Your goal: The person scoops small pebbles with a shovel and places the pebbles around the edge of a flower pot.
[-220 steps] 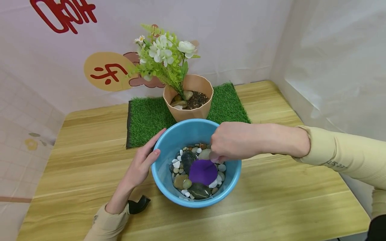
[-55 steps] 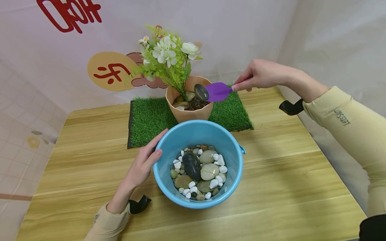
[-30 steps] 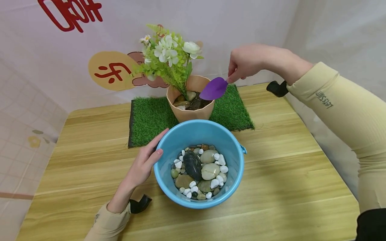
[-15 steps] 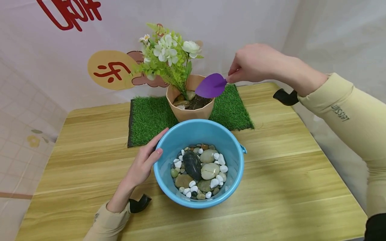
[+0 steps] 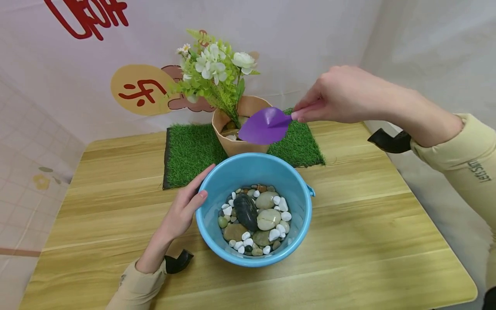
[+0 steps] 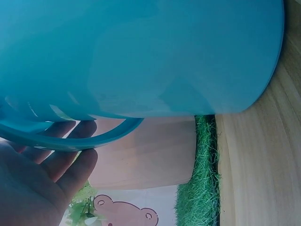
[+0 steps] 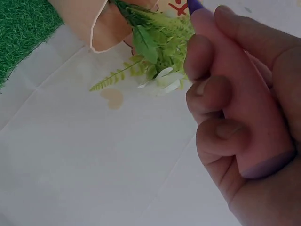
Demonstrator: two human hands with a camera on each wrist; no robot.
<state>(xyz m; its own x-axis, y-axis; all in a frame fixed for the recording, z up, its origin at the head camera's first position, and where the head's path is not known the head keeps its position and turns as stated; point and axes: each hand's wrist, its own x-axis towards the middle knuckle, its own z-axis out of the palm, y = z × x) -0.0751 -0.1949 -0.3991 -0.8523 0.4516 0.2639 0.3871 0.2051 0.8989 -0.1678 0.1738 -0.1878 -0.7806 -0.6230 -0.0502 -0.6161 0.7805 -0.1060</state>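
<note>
My right hand (image 5: 348, 94) grips a small trowel by its pink handle (image 7: 247, 99). The purple blade (image 5: 265, 127) is over the front right of the peach flower pot (image 5: 242, 147) and covers much of its inside. My left hand (image 5: 182, 211) lies against the left side of a blue bucket (image 5: 302, 232), thumb at the rim. In the left wrist view its fairly straight fingers (image 6: 84, 165) reach behind the blue bucket handle (image 6: 70, 142). Wet stones fill the bucket's bottom, among them a large dark stone (image 5: 246, 211), pale stones (image 5: 268, 219) and several small white ones.
Green artificial turf (image 5: 190, 150) lies under the pot, directly behind the bucket. White flowers and leafy stems (image 5: 211, 64) rise from the pot. Wooden tabletop (image 5: 368, 224) extends around the bucket, with a printed cloth (image 5: 310, 34) behind it.
The blade has gone from inside the bucket to over the pot. A dark stone went from the bucket to the pot with it; the blade now hides that spot. My left hand has stayed.
</note>
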